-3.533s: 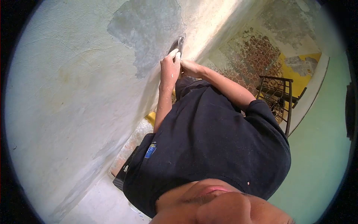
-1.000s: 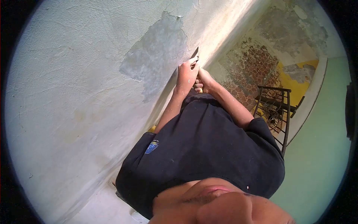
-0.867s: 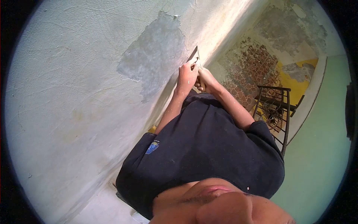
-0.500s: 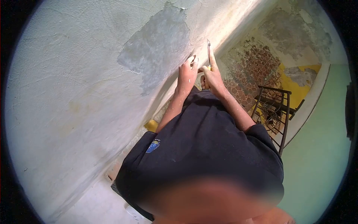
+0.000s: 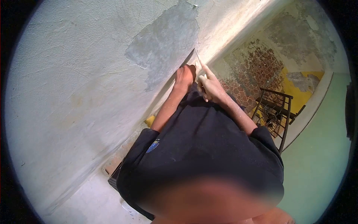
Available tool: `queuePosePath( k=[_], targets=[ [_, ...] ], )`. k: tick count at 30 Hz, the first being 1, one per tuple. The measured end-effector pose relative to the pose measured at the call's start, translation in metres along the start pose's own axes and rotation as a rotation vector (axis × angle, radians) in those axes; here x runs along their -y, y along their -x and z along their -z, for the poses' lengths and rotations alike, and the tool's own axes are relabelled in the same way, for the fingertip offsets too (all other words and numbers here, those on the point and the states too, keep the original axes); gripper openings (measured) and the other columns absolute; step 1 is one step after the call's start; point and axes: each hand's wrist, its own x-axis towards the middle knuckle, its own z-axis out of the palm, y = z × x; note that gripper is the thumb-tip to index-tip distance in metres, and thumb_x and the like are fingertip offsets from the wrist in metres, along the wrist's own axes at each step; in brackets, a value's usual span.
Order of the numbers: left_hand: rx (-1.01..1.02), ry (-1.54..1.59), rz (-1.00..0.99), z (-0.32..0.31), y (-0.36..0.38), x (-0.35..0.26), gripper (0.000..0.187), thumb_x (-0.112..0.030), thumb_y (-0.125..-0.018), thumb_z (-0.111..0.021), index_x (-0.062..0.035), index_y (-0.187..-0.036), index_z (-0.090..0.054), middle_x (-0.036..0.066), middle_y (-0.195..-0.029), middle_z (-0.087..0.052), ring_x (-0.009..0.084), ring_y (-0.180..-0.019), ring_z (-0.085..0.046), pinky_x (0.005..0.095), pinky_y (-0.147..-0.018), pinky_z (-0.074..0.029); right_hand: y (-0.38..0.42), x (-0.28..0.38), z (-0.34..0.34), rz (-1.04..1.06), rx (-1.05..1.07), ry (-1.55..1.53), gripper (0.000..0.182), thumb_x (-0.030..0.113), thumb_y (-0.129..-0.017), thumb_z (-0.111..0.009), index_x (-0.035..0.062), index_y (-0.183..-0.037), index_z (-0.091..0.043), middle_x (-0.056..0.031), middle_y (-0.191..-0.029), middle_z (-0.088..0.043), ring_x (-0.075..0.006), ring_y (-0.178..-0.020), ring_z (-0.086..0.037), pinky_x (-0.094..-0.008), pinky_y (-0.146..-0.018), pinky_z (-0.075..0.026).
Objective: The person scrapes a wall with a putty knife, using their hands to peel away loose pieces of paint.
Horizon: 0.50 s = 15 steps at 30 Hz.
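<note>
My right hand [image 5: 212, 87] is closed around a thin-bladed tool that looks like a putty knife [image 5: 197, 55], its index finger stretched along it. The blade's tip meets the end of its dark shadow on the painted wall [image 5: 82, 67], beside a grey patch of bare plaster [image 5: 164, 39]. The handle is hidden in my fingers. Left of it, close to the wall, my left hand [image 5: 184, 77] is closed with its fingers curled; what they hold, if anything, is hidden. White specks dot both forearms.
A dark metal rack [image 5: 274, 108] stands at the right, near a yellow and grey worn surface [image 5: 294, 86]. Brown patterned tiling [image 5: 257, 71] lies beyond my right arm. A pale green surface [image 5: 317, 149] fills the right side.
The putty knife has swung left, and its tip has come to the wall. My right hand has turned over and hidden the yellow handle. My left hand has curled in more tightly.
</note>
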Motion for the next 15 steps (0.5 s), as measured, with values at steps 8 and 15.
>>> queuePosePath(
  k=[8,15],
  targets=[
    [0.34,-0.33,-0.233,0.004,-0.005,-0.004,0.02,-0.017,-0.09,-0.06,-0.0049,-0.091,-0.076,0.021,-0.095,-0.075,0.0332,-0.088,-0.076,0.0453,-0.069,-0.06,-0.009,-0.014,-0.012,0.056,-0.012,-0.185,0.073,0.004,-0.098,-0.041,0.0255,-0.164,-0.018,-0.002,-0.057,-0.045,-0.0117,-0.034,-0.037,-0.028,-0.028,-0.033],
    [0.065,-0.172,-0.349,0.0,0.006,0.009,0.014,-0.015,-0.084,-0.064,-0.0065,-0.086,-0.075,0.022,-0.087,-0.073,0.0333,-0.086,-0.076,0.0442,-0.068,-0.06,-0.015,-0.016,-0.002,0.121,-0.063,-0.042,0.075,0.003,-0.097,-0.042,0.0274,-0.164,-0.017,0.0,-0.057,-0.045,-0.0104,-0.035,-0.037,-0.0271,-0.029,-0.032]
  ],
)
